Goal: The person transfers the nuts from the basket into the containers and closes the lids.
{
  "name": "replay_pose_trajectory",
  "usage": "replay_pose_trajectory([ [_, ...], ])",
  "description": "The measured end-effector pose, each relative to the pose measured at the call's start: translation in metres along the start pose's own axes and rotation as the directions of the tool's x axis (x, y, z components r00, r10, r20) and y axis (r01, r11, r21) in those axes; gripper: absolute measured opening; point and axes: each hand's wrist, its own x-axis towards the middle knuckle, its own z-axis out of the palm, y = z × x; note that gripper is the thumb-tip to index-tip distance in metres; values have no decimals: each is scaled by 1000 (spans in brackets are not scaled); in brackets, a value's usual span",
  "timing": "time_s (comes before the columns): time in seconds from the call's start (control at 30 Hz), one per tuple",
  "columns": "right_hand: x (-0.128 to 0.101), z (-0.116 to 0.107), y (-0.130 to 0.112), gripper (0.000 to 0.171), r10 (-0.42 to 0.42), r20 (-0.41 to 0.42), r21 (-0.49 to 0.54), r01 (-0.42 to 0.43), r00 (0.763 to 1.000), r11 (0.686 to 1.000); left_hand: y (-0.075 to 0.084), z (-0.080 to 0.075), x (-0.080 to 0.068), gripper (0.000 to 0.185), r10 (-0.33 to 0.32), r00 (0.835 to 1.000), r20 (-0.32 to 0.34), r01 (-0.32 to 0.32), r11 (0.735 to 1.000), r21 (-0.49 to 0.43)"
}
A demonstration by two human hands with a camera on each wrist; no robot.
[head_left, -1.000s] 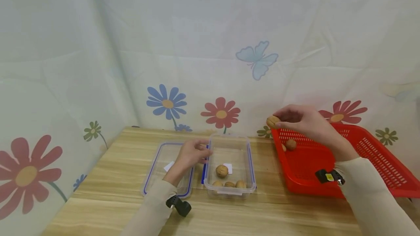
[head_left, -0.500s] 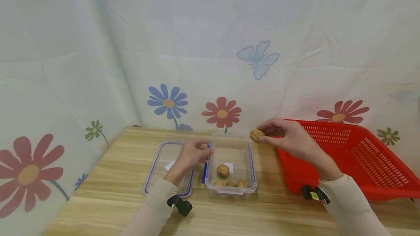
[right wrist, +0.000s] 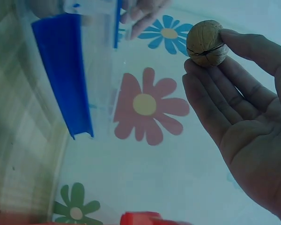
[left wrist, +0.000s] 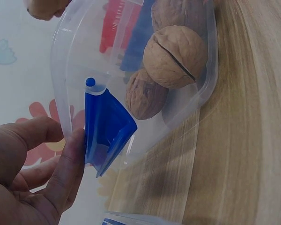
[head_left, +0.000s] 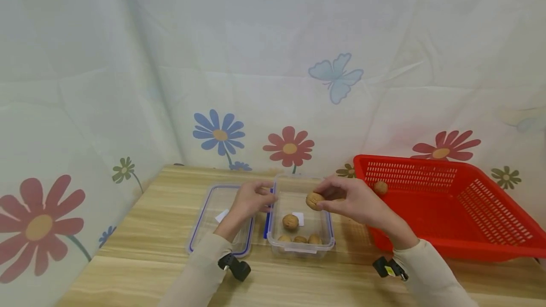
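My right hand [head_left: 354,200] pinches a walnut [head_left: 314,201] between thumb and fingertips above the right side of a clear plastic food container [head_left: 300,249]. In the right wrist view the walnut [right wrist: 207,43] sits at the fingertips, with the palm bare. Inside the container lie several walnuts, one [head_left: 290,222] behind a row along the near wall, next to a small white label. My left hand [head_left: 251,199] holds the container's left rim. In the left wrist view its finger touches the hanging blue latch [left wrist: 107,129], and walnuts [left wrist: 175,56] show through the clear wall.
A clear lid [head_left: 200,221] with a blue seal lies flat left of the container. On the right stands a red plastic basket [head_left: 426,245], with a walnut [head_left: 380,187] by its left wall. A flowered curtain [head_left: 256,84] hangs behind the wooden table [head_left: 141,240].
My right hand has carried the walnut left and down, from above the red basket's left edge to over the container. The left hand has stayed at the container's rim.
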Motion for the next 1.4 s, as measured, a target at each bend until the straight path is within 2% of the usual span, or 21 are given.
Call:
replay_pose_trajectory([
  [0.2, 3, 16, 9, 25, -16, 52, -20, 18, 999, 1000, 1, 0, 0, 43, -4, 1000, -2, 4, 1000, 1],
  [0.37, 4, 26, 16, 23, 27, 90, -21, -25, 996, 999, 2, 1, -1, 43, -3, 1000, -5, 3, 1000, 11],
  [0.53, 6, 33, 21, 21, 36, 104, -55, -31, 994, 998, 2, 1, -2, 44, 4, 1000, 0, -4, 1000, 15],
  [0.87, 12, 41, 27, 20, 6, 144, -116, 11, 990, 993, 4, 1, -2, 44, -3, 1000, -3, 3, 1000, 12],
  [1.03, 14, 44, 29, 21, 6, 168, -141, 18, 986, 990, 4, 1, -3, 44, -1, 1000, -4, 1, 1000, 14],
  [1.27, 17, 48, 28, 20, 51, 221, -180, -10, 974, 984, 3, 0, -2, 44, -3, 1000, 0, 3, 1000, 3],
  [1.4, 17, 51, 27, 20, 29, 238, -189, 17, 971, 982, 2, 0, -1, 45, -10, 1000, 6, 10, 1000, -6],
])
